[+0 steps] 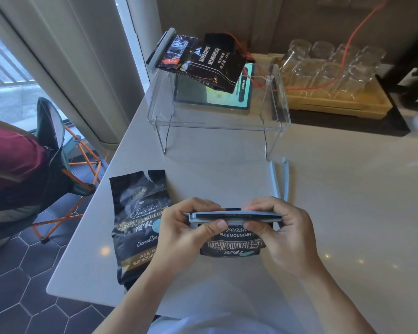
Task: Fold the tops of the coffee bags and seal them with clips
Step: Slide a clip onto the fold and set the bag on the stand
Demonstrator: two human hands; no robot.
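Nearby, an unsealed coffee bag (140,225) lies on the tabletop (323,201); left hand (186,230) and right hand (280,227) pinch a clip (234,216) over the held bag (232,242).

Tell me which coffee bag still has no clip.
The bag lying flat at the counter's left edge: its torn top is open. The shelf bag is clipped; the held bag has one across its top.

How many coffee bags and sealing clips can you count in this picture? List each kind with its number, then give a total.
Coffee bags: 3 (held, lying on the counter, on the clear stand)
Sealing clips: 3 (on the held bag, on the stand bag, spare on the counter)
Total: 6
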